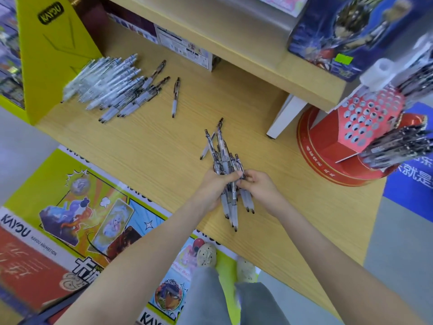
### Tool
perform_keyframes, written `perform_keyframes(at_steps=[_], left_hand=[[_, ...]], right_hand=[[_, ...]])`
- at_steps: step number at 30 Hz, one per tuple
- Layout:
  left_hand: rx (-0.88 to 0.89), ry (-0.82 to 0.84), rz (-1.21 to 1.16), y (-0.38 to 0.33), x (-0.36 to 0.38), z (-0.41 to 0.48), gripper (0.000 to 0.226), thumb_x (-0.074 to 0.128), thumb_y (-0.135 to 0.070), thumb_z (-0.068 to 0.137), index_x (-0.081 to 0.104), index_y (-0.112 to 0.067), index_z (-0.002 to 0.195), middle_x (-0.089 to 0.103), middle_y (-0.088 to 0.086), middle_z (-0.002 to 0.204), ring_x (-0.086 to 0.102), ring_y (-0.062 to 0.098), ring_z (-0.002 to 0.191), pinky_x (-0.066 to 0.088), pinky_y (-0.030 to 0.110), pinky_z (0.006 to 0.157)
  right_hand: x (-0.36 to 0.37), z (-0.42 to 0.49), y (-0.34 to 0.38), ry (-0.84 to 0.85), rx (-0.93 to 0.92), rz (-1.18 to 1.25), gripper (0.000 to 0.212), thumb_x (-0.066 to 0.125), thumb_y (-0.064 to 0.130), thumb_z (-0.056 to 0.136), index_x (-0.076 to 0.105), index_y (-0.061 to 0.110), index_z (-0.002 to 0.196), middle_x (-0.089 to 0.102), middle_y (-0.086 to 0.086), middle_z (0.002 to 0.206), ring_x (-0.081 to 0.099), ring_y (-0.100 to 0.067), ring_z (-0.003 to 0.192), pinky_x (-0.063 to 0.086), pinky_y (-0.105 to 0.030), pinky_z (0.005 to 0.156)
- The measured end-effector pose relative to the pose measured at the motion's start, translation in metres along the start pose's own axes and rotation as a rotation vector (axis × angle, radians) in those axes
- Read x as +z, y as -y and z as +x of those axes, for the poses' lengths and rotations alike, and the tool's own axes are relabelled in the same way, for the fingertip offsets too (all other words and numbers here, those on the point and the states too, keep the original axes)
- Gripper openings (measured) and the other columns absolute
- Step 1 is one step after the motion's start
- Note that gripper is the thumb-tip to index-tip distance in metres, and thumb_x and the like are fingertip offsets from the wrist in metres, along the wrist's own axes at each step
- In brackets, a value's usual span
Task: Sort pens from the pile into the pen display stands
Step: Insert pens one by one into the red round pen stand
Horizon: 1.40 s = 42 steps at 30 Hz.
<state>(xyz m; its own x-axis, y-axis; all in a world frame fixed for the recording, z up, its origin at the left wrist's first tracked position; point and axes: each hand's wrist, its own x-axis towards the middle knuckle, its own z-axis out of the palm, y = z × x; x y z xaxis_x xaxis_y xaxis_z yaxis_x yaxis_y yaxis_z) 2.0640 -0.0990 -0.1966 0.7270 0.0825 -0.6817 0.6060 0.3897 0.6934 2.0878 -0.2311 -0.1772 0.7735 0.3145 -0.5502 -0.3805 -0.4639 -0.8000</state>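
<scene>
Gripping a bundle of pens (221, 156) at frame centre with the left hand (212, 188), thumb curled over; pinching the same bundle with the right hand (260, 186) from 3 o'clock. Probably light, stiff, slick-barrelled, apt to fan out: best clamped mid-barrel. Loose pile (110, 85) at 10 o'clock, red display stand (365, 127) at 3 o'clock.

Pale wood-grain table (140, 141), shelf (309, 83) above (grey floor (398, 242) below).

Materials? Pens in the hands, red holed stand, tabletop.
Clear-and-white pens: plastic, glossy see-through barrels, probably rubbery frosted grips. Red perforated pen display stand: looks like printed cardboard, folded flat panels with punched holes. Pale wood-grain tabletop: likely laminate, matte, uniform grain.
</scene>
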Motion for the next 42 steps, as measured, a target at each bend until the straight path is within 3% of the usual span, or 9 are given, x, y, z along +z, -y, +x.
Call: perform_keyframes(at_steps=[5, 10, 15, 20, 26, 31, 34, 37, 42], left_hand=[[0.072, -0.043, -0.019, 0.004, 0.026, -0.015, 0.023, 0.073, -0.001, 0.081, 0.064, -0.003, 0.101, 0.073, 0.012, 0.097, 0.070, 0.023, 0.089, 0.059, 0.034, 0.075], [0.195, -0.178, -0.074, 0.015, 0.064, -0.027, 0.017, 0.073, -0.005, 0.082, 0.064, -0.010, 0.096, 0.072, 0.004, 0.088, 0.070, 0.020, 0.083, 0.058, 0.033, 0.074], [0.190, -0.327, -0.224, 0.041, 0.116, -0.054, 0.026, 0.073, -0.008, 0.084, 0.056, -0.016, 0.102, 0.068, 0.003, 0.097, 0.066, 0.020, 0.090, 0.055, 0.034, 0.077], [0.190, -0.281, -0.250, 0.044, 0.162, -0.093, 0.022, 0.072, -0.010, 0.084, 0.062, -0.009, 0.104, 0.071, 0.004, 0.094, 0.068, 0.024, 0.094, 0.055, 0.040, 0.085], [0.176, -0.195, -0.307, 0.017, 0.199, -0.121, 0.065, 0.084, -0.023, 0.070, 0.054, -0.005, 0.125, 0.064, 0.014, 0.121, 0.061, 0.031, 0.112, 0.047, 0.052, 0.099], [0.180, -0.125, -0.295, 0.000, 0.236, -0.131, 0.035, 0.071, -0.012, 0.086, 0.057, -0.002, 0.116, 0.071, 0.007, 0.083, 0.070, 0.019, 0.072, 0.058, 0.033, 0.061], [0.180, -0.090, -0.261, -0.008, 0.268, -0.142, 0.011, 0.064, -0.009, 0.091, 0.062, -0.003, 0.100, 0.071, 0.005, 0.067, 0.070, 0.019, 0.061, 0.058, 0.034, 0.055], [0.191, -0.098, -0.273, -0.013, 0.302, -0.145, 0.017, 0.064, -0.009, 0.091, 0.062, 0.000, 0.106, 0.072, 0.014, 0.086, 0.070, 0.023, 0.070, 0.060, 0.039, 0.059], [0.260, -0.284, -0.369, -0.018, 0.350, -0.133, 0.061, 0.079, -0.018, 0.078, 0.051, -0.006, 0.131, 0.062, 0.012, 0.125, 0.066, 0.025, 0.099, 0.057, 0.030, 0.054]], right_hand=[[-0.025, -0.010, -0.007, 0.040, -0.057, -0.017, 0.011, 0.055, 0.009, 0.094, 0.065, 0.005, 0.097, 0.054, 0.012, 0.058, 0.051, -0.004, 0.060, 0.041, -0.016, 0.063], [-0.056, -0.026, -0.035, 0.013, -0.078, 0.015, 0.020, 0.047, 0.014, 0.099, 0.060, 0.014, 0.114, 0.066, -0.003, 0.110, 0.061, -0.019, 0.101, 0.047, -0.034, 0.089], [-0.108, -0.055, -0.062, 0.052, -0.095, 0.015, 0.014, 0.047, 0.014, 0.099, 0.058, 0.018, 0.106, 0.065, 0.002, 0.104, 0.061, -0.015, 0.099, 0.048, -0.029, 0.088], [-0.164, -0.082, -0.051, 0.117, -0.279, -0.177, 0.011, 0.054, 0.023, 0.095, 0.065, 0.025, 0.098, 0.057, -0.005, 0.108, 0.053, -0.016, 0.104, 0.039, -0.027, 0.090], [-0.212, -0.108, -0.006, 0.169, -0.435, -0.121, 0.025, 0.053, 0.012, 0.096, 0.055, 0.018, 0.119, 0.057, 0.001, 0.087, 0.060, -0.013, 0.084, 0.048, -0.016, 0.071], [-0.254, -0.121, 0.012, 0.193, -0.397, 0.032, 0.023, 0.053, 0.002, 0.092, 0.055, 0.013, 0.112, 0.064, -0.010, 0.087, 0.062, -0.017, 0.078, 0.054, -0.029, 0.074], [-0.286, -0.122, 0.017, 0.238, -0.374, 0.181, 0.017, 0.052, -0.005, 0.089, 0.057, 0.007, 0.100, 0.065, -0.006, 0.081, 0.064, -0.019, 0.073, 0.056, -0.031, 0.067], [-0.326, -0.116, 0.019, 0.288, -0.445, 0.213, 0.008, 0.058, 0.001, 0.090, 0.055, 0.005, 0.096, 0.062, -0.004, 0.074, 0.064, -0.023, 0.070, 0.056, -0.032, 0.065], [-0.396, -0.090, 0.026, 0.236, -0.595, 0.115, 0.010, 0.060, 0.004, 0.090, 0.051, 0.009, 0.093, 0.059, 0.003, 0.065, 0.063, -0.013, 0.064, 0.055, -0.026, 0.064]])
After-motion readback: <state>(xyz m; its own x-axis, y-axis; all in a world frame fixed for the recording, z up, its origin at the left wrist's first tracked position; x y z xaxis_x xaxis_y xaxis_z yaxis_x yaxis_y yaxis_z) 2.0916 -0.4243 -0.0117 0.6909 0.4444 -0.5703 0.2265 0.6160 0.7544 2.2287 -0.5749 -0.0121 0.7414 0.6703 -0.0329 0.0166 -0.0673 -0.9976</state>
